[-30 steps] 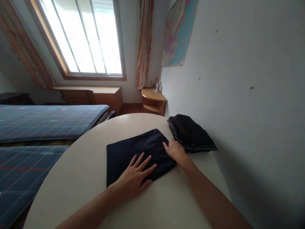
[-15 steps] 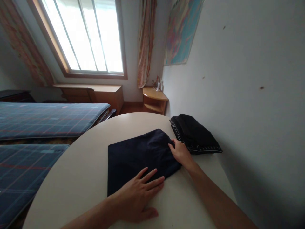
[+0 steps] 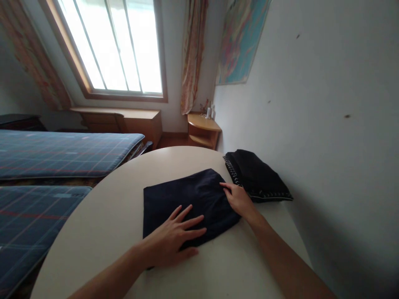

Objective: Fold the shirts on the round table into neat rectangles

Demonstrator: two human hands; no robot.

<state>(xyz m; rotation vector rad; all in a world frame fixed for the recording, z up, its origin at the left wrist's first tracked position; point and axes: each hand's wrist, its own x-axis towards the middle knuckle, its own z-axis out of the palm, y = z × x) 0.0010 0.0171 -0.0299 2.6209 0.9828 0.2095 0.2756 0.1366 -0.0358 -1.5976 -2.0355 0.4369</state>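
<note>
A folded navy-blue cloth (image 3: 190,193), perhaps a garment, lies on the round cream table (image 3: 115,216). My left hand (image 3: 174,236) rests palm down across its near edge, fingers spread. At the cloth's right edge is my right hand (image 3: 238,199), its index finger stretched along the fabric and the other fingers curled in, closed on the edge. The grip itself is partly hidden. Just behind my right hand lies a folded black cloth (image 3: 258,174) with light stitching along its border.
The white wall (image 3: 327,137) runs close along the table's right side. To the left are beds with blue plaid mattresses (image 3: 62,153). A small wooden corner shelf (image 3: 204,122) stands beyond the table, and a wooden desk (image 3: 140,114) sits under the window.
My left hand has slid up and left over the navy cloth. The right hand stays at the right edge, its index finger now straighter. The camera view has shifted slightly.
</note>
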